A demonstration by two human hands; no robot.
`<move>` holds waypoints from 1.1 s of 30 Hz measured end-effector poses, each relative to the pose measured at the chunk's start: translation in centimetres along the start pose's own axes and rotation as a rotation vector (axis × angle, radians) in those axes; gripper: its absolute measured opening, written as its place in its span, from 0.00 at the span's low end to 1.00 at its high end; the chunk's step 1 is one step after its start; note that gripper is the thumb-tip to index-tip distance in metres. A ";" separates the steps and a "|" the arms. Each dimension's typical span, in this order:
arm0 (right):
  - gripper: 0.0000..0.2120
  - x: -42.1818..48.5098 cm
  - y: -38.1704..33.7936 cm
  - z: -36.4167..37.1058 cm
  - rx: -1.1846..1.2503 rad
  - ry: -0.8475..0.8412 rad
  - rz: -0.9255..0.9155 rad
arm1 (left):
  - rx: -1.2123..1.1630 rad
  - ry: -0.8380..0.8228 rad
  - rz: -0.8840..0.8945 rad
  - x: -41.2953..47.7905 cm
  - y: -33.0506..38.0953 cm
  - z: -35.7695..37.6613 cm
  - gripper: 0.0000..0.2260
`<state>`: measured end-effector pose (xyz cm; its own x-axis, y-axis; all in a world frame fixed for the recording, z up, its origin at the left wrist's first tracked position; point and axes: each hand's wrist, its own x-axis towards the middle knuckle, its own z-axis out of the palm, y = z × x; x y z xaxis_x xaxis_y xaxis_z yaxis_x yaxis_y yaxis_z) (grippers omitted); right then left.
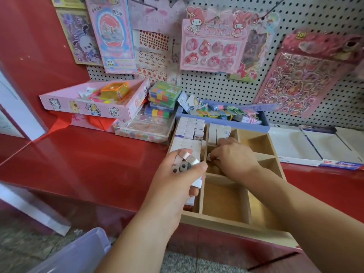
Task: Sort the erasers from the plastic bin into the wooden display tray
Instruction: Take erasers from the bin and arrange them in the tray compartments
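Note:
A wooden display tray [226, 218] with several compartments sits on the red counter. White boxed erasers [190, 128] fill its far-left cells, and more stand in the far-middle cell [217, 132]. My left hand [177, 174] hovers over the tray's left column and grips a bunch of small erasers [184, 161]. My right hand [234, 156] reaches into a middle cell and pinches one eraser [209, 155] at its fingertips. A corner of the clear plastic bin [78, 253] shows at the bottom left, below the counter.
A blue box of trinkets [264, 124] stands just behind the tray, with pink and clear boxes [88, 107] to the left. White trays [299, 144] lie at the right. A pegboard [216, 87] with hanging sticker packs rises behind.

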<state>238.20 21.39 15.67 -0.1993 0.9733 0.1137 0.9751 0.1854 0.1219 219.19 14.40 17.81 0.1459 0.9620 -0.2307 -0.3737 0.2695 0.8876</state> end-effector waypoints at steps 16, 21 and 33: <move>0.10 0.4 -0.1 -0.6 0.180 -0.041 0.039 | 0.008 -0.042 0.007 0.0 0.0 -0.1 0.14; 0.09 -2.9 -1.9 -5.8 0.970 0.156 0.156 | 0.093 -0.046 0.031 0.2 0.0 0.0 0.13; 0.13 -4.9 -2.2 -8.6 1.402 -0.281 0.311 | 0.165 -0.093 0.014 -0.2 -0.2 1.5 0.12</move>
<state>236.19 15.01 23.36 -0.1025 0.9611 -0.2563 0.3013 -0.2156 -0.9288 220.60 14.07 18.25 0.2283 0.9554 -0.1872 -0.2224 0.2384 0.9454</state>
